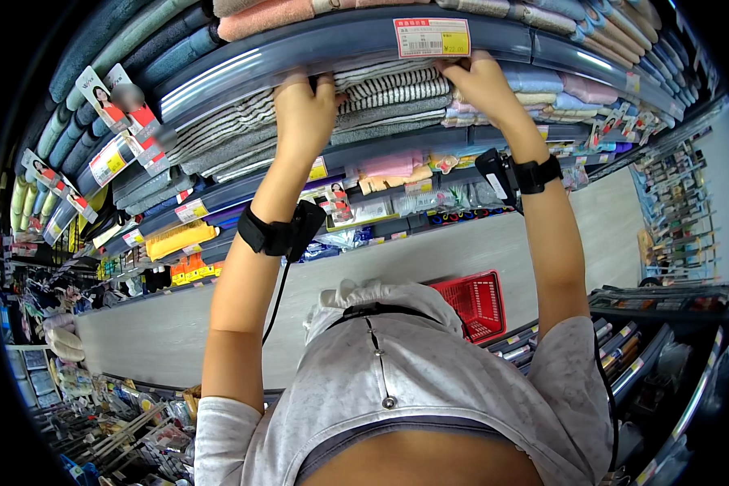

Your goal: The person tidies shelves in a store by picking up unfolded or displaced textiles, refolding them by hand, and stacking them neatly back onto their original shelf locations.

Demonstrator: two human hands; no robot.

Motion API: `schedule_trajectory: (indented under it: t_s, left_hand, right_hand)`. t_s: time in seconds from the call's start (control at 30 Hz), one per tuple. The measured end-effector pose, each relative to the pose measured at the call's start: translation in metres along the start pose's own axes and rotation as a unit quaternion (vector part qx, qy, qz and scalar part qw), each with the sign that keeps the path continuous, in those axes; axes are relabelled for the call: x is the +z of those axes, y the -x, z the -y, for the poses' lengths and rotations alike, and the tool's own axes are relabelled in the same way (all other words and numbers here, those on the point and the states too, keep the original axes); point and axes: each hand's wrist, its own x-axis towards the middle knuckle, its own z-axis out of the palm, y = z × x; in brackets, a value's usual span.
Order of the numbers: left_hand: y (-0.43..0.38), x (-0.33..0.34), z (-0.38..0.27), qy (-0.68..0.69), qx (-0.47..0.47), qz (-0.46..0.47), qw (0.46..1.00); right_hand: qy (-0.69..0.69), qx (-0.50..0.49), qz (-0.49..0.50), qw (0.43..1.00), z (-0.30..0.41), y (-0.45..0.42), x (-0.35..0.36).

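Observation:
My left hand (pixel 304 118) reaches over the front of a stack of folded black-and-white striped towels (pixel 395 87), its fingertips partly hidden under the upper shelf's edge (pixel 334 47). At the right end of that stack is my right hand (pixel 485 88), with its fingers tucked beneath the same edge, below a price label (pixel 432 37). Whether either hand grips a towel is hidden. Folded grey towels (pixel 395 111) lie under the striped ones. To the right of my right hand are blue and pink folded towels (pixel 531 83).
More towels (pixel 267 21) fill the shelf above, and hanging cardboard tags (pixel 103 97) stick out at the left. Lower shelves hold packaged goods (pixel 364 209). A red shopping basket (pixel 486 304) stands on the grey floor (pixel 462 246). Another shelf (pixel 626 352) is behind me at right.

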Motion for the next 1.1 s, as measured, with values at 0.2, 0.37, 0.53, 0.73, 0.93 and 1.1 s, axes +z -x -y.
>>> schedule_trajectory:
  t_s: [0.2, 0.37, 0.53, 0.73, 0.93, 1.1]
  left_hand:
    - [0.031, -0.008, -0.005, -0.243, 0.221, -0.074, 0.942]
    - [0.067, -0.014, -0.028, -0.337, 0.307, 0.067, 0.888]
    - [0.051, -0.011, -0.02, -0.413, 0.305, 0.067, 0.856]
    - [0.045, -0.017, -0.024, -0.346, 0.244, 0.074, 0.903]
    - [0.067, -0.026, -0.025, -0.225, 0.222, 0.1, 0.943]
    - [0.064, -0.013, -0.027, -0.403, 0.398, 0.075, 0.821]
  right_hand:
    - [-0.069, -0.077, -0.099, 0.99, -0.018, 0.007, 0.032]
    - [-0.073, -0.086, -0.155, 0.982, -0.015, 0.02, 0.035]
    - [0.055, -0.092, -0.161, 0.981, 0.018, 0.025, 0.033]
    - [0.167, -0.111, -0.161, 0.966, 0.0, 0.022, 0.028]
    - [0.155, -0.131, -0.165, 0.965, 0.024, 0.046, 0.027]
    - [0.34, -0.246, -0.189, 0.888, 0.039, 0.057, 0.035]
